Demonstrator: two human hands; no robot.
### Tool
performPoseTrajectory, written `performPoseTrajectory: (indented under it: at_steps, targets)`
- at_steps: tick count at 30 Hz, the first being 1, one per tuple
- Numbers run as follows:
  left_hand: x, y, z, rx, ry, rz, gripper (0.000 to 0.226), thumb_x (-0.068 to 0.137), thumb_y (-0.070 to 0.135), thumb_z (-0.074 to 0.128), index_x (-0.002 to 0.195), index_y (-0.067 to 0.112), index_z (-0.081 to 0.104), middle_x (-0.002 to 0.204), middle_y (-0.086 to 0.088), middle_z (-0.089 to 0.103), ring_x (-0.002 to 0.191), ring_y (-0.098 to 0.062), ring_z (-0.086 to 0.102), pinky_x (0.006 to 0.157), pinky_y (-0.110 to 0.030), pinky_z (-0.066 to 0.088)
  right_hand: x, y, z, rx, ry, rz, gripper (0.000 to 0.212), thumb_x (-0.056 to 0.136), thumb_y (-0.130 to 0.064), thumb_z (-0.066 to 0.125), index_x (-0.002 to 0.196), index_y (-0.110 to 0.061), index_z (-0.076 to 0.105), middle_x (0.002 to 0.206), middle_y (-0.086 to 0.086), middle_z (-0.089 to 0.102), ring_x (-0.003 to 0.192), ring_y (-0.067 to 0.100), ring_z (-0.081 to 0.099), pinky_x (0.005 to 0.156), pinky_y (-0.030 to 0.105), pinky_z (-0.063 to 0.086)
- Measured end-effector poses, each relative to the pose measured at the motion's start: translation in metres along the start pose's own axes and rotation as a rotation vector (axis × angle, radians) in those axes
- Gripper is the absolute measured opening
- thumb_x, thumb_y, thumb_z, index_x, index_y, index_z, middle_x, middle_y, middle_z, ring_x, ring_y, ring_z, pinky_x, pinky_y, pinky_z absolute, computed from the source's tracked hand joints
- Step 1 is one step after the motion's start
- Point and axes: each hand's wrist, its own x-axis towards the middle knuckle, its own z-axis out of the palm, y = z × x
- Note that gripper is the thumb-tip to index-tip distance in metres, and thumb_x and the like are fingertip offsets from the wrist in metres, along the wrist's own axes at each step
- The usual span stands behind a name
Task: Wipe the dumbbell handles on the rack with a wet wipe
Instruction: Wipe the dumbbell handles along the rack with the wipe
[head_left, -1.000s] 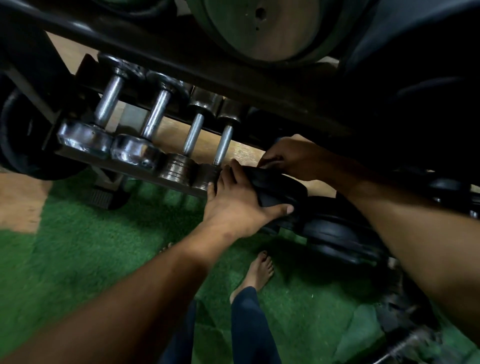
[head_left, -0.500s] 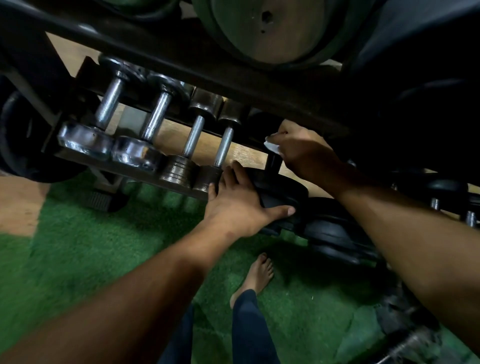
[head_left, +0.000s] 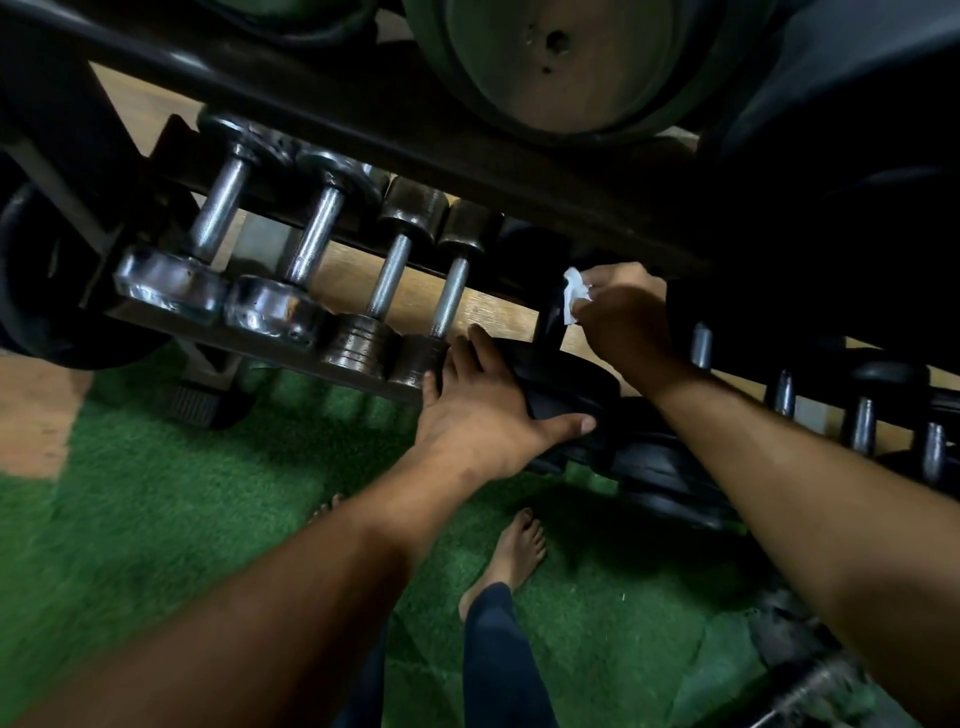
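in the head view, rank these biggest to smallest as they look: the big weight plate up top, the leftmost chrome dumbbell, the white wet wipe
1. The big weight plate, though part is cut off by the frame.
2. The leftmost chrome dumbbell.
3. The wet wipe, bunched in the right hand, so partly hidden.

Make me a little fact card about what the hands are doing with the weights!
Place: dumbbell rack over green turf
Left hand: rests flat on the black dumbbell's near end
Right hand: holds the white wet wipe against that dumbbell's dark handle
Shiny dumbbells: four to the left, untouched
More dumbbells: to the right, dark and hard to see
Big weight plate: above the rack
Feet: bare foot on the turf
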Motion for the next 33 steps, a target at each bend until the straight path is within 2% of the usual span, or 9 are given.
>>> performPoseTrajectory:
  at_steps: [4,6,8,10,12,17,20,24,33]
  targets:
    - [0.001,0.000,0.000,0.004,-0.013,0.001,0.150,0.063,0.098,0.052,0.159,0.003,-0.014,0.169,-0.018,-0.001,0.156,-0.034,0.006,0.125,-0.054,0.014,-0.002,-0.008,0.000,0.098,0.003,0.120,0.017,0.093,-0.019,0.066,0.092,-0.006,0.078,0.092,0.018,0.074,0.095,0.033,0.068,0.090,0.039,0.052]
    - [0.000,0.001,-0.001,0.009,-0.013,0.001,0.150,0.063,0.098,0.052,0.159,0.003,-0.014,0.169,-0.018,-0.001,0.156,-0.034,0.006,0.125,-0.054,0.014,0.001,-0.007,0.000,0.209,-0.053,0.257,0.017,0.077,-0.018,0.081,0.087,-0.005,0.076,0.091,0.019,0.073,0.092,0.035,0.070,0.086,0.045,0.057]
    - [0.001,0.000,0.000,0.003,-0.012,-0.002,0.150,0.062,0.098,0.052,0.159,0.004,-0.014,0.169,-0.018,-0.001,0.156,-0.034,0.006,0.125,-0.054,0.014,0.002,-0.003,-0.003,0.370,-0.151,0.361,0.021,0.062,-0.016,0.084,0.075,-0.004,0.072,0.082,0.022,0.071,0.084,0.038,0.072,0.080,0.049,0.061]
    - [0.001,0.000,0.002,0.002,-0.010,-0.004,0.151,0.061,0.099,0.052,0.159,0.004,-0.014,0.169,-0.017,-0.002,0.156,-0.034,0.006,0.125,-0.054,0.014,0.006,0.002,-0.004,0.540,-0.216,0.399,0.017,0.063,-0.012,0.080,0.070,-0.002,0.067,0.079,0.021,0.066,0.078,0.034,0.070,0.073,0.039,0.060]
    - [0.002,-0.001,0.002,0.014,-0.005,-0.002,0.152,0.061,0.100,0.050,0.159,0.003,-0.014,0.169,-0.018,-0.002,0.156,-0.034,0.006,0.125,-0.055,0.015,0.009,0.004,-0.004,0.615,-0.239,0.422,0.015,0.074,-0.002,0.074,0.067,-0.008,0.062,0.080,0.017,0.063,0.079,0.028,0.066,0.066,0.033,0.054]
    - [0.002,-0.001,0.002,0.015,0.006,0.002,0.152,0.060,0.099,0.051,0.159,0.004,-0.013,0.168,-0.017,0.002,0.155,-0.035,0.010,0.125,-0.054,0.017,0.010,0.006,0.002,0.557,-0.371,0.494,0.011,0.086,0.001,0.060,0.086,-0.009,0.065,0.080,0.011,0.063,0.070,0.019,0.065,0.059,0.024,0.046]
    - [0.002,-0.002,0.003,0.011,0.010,0.008,0.152,0.060,0.100,0.051,0.159,0.003,-0.013,0.168,-0.018,0.002,0.155,-0.035,0.010,0.124,-0.054,0.018,0.005,0.010,-0.004,0.497,-0.497,0.516,0.010,0.083,0.000,0.064,0.085,-0.010,0.066,0.077,0.009,0.062,0.067,0.016,0.062,0.053,0.019,0.043]
    - [0.001,-0.001,0.001,0.006,0.003,0.005,0.151,0.061,0.099,0.053,0.159,0.004,-0.013,0.169,-0.017,0.000,0.155,-0.036,0.009,0.125,-0.053,0.016,0.006,0.013,-0.005,0.461,-0.523,0.480,0.012,0.081,0.001,0.066,0.080,-0.011,0.067,0.070,0.006,0.060,0.059,0.012,0.056,0.053,0.020,0.040]
    - [0.001,-0.002,0.003,0.004,0.021,0.014,0.151,0.061,0.099,0.051,0.159,0.003,-0.012,0.168,-0.018,0.002,0.155,-0.035,0.010,0.125,-0.054,0.017,0.004,0.021,-0.004,0.271,-0.593,0.410,0.019,0.092,-0.012,0.065,0.105,0.000,0.073,0.085,0.012,0.062,0.067,0.018,0.055,0.062,0.025,0.042]
